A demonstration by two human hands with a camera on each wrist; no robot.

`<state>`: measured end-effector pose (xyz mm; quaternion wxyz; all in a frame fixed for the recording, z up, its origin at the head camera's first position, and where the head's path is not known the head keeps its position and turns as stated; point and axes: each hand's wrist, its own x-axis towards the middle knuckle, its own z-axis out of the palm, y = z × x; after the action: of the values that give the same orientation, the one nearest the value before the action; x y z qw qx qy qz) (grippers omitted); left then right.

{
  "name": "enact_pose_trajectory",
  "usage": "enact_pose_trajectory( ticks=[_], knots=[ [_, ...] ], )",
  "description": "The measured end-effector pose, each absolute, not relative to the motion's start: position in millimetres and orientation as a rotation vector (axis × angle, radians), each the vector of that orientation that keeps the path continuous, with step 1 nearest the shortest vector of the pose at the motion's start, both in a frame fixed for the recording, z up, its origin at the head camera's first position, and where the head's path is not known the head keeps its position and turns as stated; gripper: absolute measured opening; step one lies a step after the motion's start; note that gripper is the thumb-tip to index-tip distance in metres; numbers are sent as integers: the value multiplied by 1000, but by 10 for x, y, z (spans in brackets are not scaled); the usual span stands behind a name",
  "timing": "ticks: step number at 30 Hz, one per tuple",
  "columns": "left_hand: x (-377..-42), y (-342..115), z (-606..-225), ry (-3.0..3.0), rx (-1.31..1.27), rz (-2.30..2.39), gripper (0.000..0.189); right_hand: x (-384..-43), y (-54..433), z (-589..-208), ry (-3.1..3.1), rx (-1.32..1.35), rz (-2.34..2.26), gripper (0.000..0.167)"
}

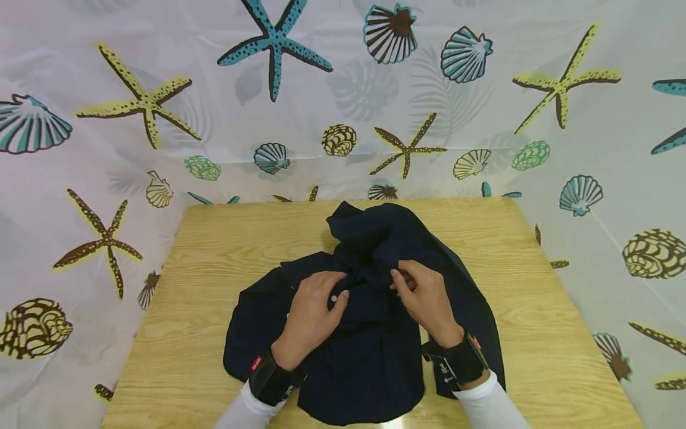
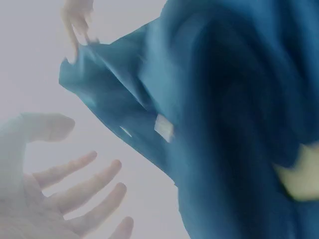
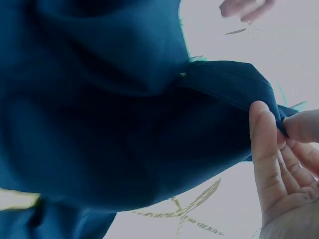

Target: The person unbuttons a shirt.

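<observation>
A dark navy button-up shirt [image 1: 364, 375] lies crumpled on the wooden table, its upper part bunched towards the far side. Small pale buttons [image 1: 334, 298] show beside my left hand [image 1: 313, 316]. That hand is over the left part of the shirt, fingers spread and apart from the cloth in the left wrist view. With thumb and fingers my right hand [image 1: 426, 292] pinches an edge of the cloth, clearest in the right wrist view, where the fabric [image 3: 214, 84] stretches away from the fingertips. A white label [image 2: 163, 128] shows inside the shirt in the left wrist view.
The light wooden table [image 1: 214, 238] extends around the shirt on all sides. A white curtain [image 1: 332, 101] printed with starfish and shells hangs behind it and along both sides. Each wrist wears a black strap [image 1: 270, 381].
</observation>
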<state>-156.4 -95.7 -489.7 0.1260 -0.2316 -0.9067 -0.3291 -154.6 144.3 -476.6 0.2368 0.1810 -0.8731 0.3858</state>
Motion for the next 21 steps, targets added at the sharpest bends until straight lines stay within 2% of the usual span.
enact_pose_trajectory(
  ticks=[3,9,15,21],
  knots=[
    [-1605,-753,-4893,-2715,-694,-966,37,-1634,1320,-4666,-2348,551,1098,4],
    [-1730,-509,-5036,-2860,-646,-1085,21,-1769,1157,-4558,-2307,596,1134,6],
    [-1762,-514,-5034,-2648,-654,-1272,16,-1773,1108,-4598,-2367,537,1076,17],
    [-1749,-609,-4857,-2459,-694,-1426,18,-1683,1105,-4646,-2389,545,1014,12]
  ],
)
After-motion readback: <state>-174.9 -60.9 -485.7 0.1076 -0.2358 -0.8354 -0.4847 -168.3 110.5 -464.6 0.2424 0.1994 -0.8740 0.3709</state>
